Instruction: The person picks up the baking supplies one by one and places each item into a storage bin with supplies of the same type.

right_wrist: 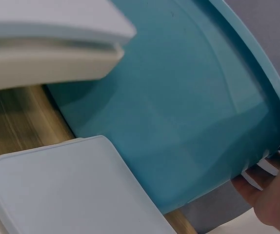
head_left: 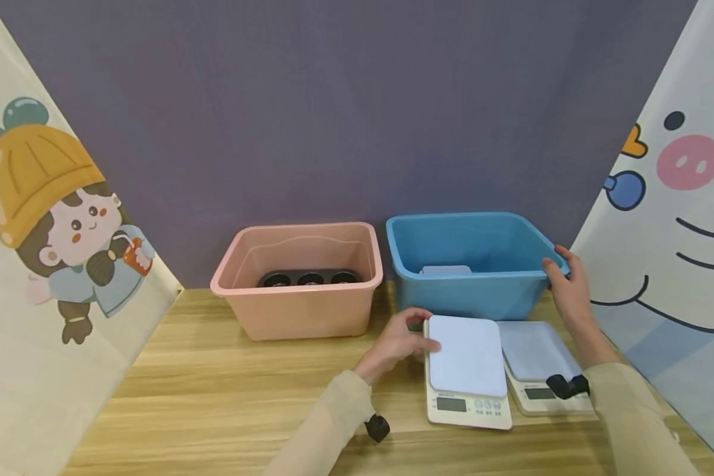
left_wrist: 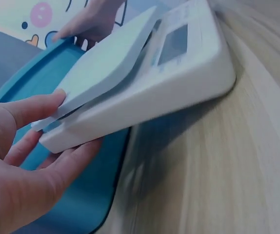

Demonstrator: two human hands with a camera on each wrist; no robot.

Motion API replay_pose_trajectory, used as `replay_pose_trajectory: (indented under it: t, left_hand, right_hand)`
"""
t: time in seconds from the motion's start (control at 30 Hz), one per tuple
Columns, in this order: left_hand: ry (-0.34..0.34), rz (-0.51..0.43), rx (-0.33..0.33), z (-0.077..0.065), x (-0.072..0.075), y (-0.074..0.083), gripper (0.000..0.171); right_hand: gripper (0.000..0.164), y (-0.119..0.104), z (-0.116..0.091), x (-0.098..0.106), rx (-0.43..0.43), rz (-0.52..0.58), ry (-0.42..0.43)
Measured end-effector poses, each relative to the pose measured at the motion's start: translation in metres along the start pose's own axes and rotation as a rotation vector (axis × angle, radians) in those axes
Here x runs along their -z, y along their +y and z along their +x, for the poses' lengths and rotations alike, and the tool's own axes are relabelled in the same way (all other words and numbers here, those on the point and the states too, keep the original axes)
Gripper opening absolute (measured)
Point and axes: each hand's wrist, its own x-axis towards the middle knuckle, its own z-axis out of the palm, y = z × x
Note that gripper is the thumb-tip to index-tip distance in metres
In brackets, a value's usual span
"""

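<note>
A white kitchen scale point(head_left: 467, 357) with a small display is tilted, its far end raised off the wooden table. My left hand point(head_left: 400, 340) grips its far left corner, thumb on the weighing plate and fingers beneath, as the left wrist view shows. My right hand point(head_left: 568, 287) holds the right front corner of the blue bin point(head_left: 470, 294) by its rim. A second kitchen scale point(head_left: 538, 354) lies flat on the table to the right, near the bin's front wall. Inside the blue bin part of a white object point(head_left: 446, 270) shows; the rest is hidden by the wall.
Left of the blue bin stands a pink bin point(head_left: 303, 311) with a dark muffin pan point(head_left: 311, 276) inside. Behind both bins hangs a dark grey curtain point(head_left: 333, 119). Printed cloth panels close off the left and right sides of the wooden table point(head_left: 226, 410).
</note>
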Motion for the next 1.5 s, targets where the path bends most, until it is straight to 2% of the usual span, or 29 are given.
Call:
replay_pose_trajectory:
  t: [0.17, 0.27, 0.37, 0.53, 0.63, 0.97, 1.27, 1.5]
  left_hand:
    - [-0.015, -0.064, -0.053, -0.003, -0.004, 0.006, 0.052]
    - [-0.009, -0.068, -0.070, -0.004, -0.006, 0.011, 0.052]
    - [0.009, -0.038, -0.084, -0.006, -0.008, 0.016, 0.051]
    - [0.065, 0.067, -0.133, -0.008, -0.007, 0.028, 0.049]
    - [0.088, 0.088, -0.165, -0.010, -0.005, 0.035, 0.050]
    - [0.111, 0.061, -0.240, -0.012, 0.001, 0.066, 0.053]
    - [0.112, 0.004, -0.264, -0.015, 0.006, 0.094, 0.054]
    - [0.117, -0.013, -0.313, -0.012, 0.009, 0.114, 0.052]
  right_hand:
    - [0.064, 0.001, 0.001, 0.000, -0.013, -0.002, 0.004]
    - [0.064, 0.002, 0.002, 0.001, -0.032, -0.009, 0.011]
    - [0.063, 0.003, 0.002, 0.001, -0.044, -0.011, 0.021]
    - [0.063, 0.001, 0.003, -0.001, -0.042, 0.001, 0.009]
    - [0.064, 0.000, 0.003, -0.002, -0.043, 0.004, -0.005]
    - [0.064, 0.002, 0.004, -0.002, -0.056, 0.022, 0.001]
    - [0.064, 0.001, 0.003, -0.001, -0.059, 0.004, 0.012]
    - [0.063, 0.001, 0.003, -0.003, -0.060, 0.005, 0.021]
